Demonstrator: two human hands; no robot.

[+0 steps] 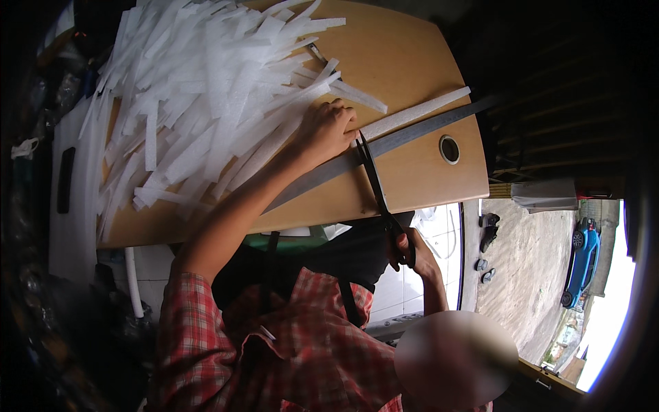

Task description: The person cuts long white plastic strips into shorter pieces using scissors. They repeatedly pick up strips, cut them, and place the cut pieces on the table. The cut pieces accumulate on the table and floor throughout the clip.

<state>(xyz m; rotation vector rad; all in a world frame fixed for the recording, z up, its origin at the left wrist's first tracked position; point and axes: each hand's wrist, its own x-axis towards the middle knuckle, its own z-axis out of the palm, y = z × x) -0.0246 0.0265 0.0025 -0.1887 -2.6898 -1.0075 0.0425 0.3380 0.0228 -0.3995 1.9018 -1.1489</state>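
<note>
My left hand (331, 129) is closed on the near end of a white foam strip (417, 112), which stretches away to the right across the wooden table (405, 48). My right hand (412, 253), at the table's front edge, grips the handles of black scissors (375, 180). Their long blades point up and away, with the tips beside the strip close to my left fingers. Whether the blades touch the foam I cannot tell. Under the scissors and alongside the strip lies a long grey flat ruler-like bar (405, 136).
A large heap of cut white foam strips (206, 82) covers the table's left and far part. A dark slim tool, perhaps a utility knife (318, 53), lies at the heap's right edge. A round cable hole (449, 149) sits near the right edge. Shoes (489, 232) lie on the floor beyond.
</note>
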